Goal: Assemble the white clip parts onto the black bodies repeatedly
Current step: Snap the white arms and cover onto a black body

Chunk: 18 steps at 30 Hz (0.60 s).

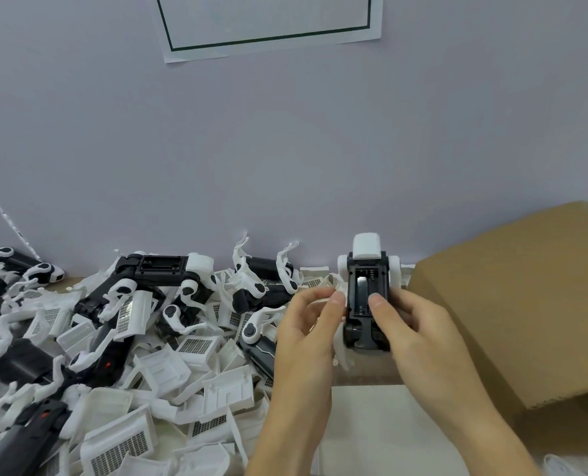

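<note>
I hold a black body (pixel 366 297) upright in front of me, its open battery bay facing me and a white cap at its top. My right hand (pixel 419 338) grips its right side with the thumb on the bay edge. My left hand (pixel 306 331) holds its left side, thumb against the black edge, and a white clip part (pixel 341 352) sits between that hand and the body. A big heap of loose white clip parts (pixel 155 372) and more black bodies (pixel 162 269) covers the table to my left.
An open cardboard box (pixel 512 304) stands at the right, its flap close to my right hand. A grey wall with a paper sheet (pixel 268 25) rises right behind the table. A bare white patch of table (pixel 382 434) lies under my forearms.
</note>
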{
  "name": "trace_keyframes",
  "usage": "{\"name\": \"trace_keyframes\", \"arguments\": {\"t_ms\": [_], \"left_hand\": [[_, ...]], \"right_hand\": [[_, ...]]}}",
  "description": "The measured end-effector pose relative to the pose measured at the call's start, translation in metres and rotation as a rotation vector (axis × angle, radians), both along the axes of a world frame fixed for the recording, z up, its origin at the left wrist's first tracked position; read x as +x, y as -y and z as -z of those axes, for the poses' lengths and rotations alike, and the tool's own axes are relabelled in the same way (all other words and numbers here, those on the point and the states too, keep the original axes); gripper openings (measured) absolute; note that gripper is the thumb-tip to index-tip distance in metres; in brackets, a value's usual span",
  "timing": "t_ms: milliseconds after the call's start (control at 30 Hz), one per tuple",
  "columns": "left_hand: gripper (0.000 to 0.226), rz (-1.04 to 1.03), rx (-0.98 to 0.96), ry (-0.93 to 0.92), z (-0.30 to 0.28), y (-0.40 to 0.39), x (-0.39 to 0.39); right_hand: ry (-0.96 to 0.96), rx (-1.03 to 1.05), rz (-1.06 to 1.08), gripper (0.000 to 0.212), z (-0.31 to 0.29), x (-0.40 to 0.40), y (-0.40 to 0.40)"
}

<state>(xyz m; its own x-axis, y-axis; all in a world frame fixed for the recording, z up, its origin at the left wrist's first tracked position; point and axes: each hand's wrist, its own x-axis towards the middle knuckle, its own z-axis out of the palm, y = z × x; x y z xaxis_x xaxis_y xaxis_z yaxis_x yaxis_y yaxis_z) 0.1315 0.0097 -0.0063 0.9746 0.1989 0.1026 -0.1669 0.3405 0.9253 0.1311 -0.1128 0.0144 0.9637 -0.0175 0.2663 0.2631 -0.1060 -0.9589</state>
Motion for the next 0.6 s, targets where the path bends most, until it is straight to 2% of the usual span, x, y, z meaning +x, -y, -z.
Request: {"name": "trace_keyframes", "arguments": {"t_ms": [100,200,300,400,500,600], "left_hand": [[0.03,0.079,0.006,-0.054,-0.002,0.003,-0.004],[0.047,0.134,-0.011,-0.083,-0.003,0.004,-0.005],[0.044,0.138,-0.054,-0.062,-0.004,0.0,-0.004],[0.048,0.076,-0.094,-0.034,-0.006,-0.005,-0.003],[0.051,0.033,-0.174,-0.012,-0.007,-0.015,-0.003],[0.038,0.006,-0.322,0.027,-0.008,-0.03,-0.004]], "right_hand": [[-0.024,0.07,-0.142,0.023,-0.004,-0.004,0.001],[-0.043,0.009,-0.206,0.023,-0.003,-0.006,-0.007],[0.081,-0.075,-0.059,0.028,0.0,-0.004,-0.017],[0.107,0.119,0.171,0.032,0.01,0.002,-0.018],[-0.016,0.16,0.236,0.027,0.031,0.013,-0.012],[-0.261,0.131,0.128,0.023,0.051,0.019,-0.012]]}}
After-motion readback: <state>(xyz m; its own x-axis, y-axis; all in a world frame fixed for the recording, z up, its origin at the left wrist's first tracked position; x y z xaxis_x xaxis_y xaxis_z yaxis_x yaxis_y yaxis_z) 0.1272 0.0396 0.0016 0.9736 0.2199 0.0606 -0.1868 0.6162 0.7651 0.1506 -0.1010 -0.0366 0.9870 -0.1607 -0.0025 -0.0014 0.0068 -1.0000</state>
